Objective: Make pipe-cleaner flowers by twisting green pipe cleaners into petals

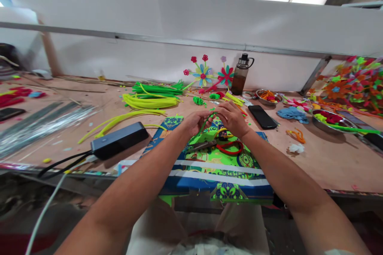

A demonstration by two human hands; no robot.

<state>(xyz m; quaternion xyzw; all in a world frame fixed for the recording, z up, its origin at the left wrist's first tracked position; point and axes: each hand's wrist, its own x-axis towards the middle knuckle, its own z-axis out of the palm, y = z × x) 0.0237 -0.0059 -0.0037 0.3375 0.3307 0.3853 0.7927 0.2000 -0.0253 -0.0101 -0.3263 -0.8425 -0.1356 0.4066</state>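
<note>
At the left of the desk [72, 127], the dark box [119, 139] lies clear of my arm; I would leave it there so that its cables do not catch my sleeve-free forearm; further right, the yellow stems [152, 101] lie in front of the green stems [163, 89], both beyond my reach of work; my left grip [194, 122] is pinched on the lower part of a green strand [205, 124], which is held above the printed mat [215, 158], its loose end slanting down toward me; this side is best kept steady, as the anchor; the red-handled scissors [230, 148] rest on the mat below, and the strand's tail should stay off them; my right grip [231, 118] is narrowed on the strand's upper end, its fingertips close to those of the left; small turns, with light pressure, should suit a soft, fuzzy strand better than hard pulling; the exact wrap between the fingertips is too small to tell; right of this, the black phone [262, 117] lies flat, well apart from the strand.
</note>
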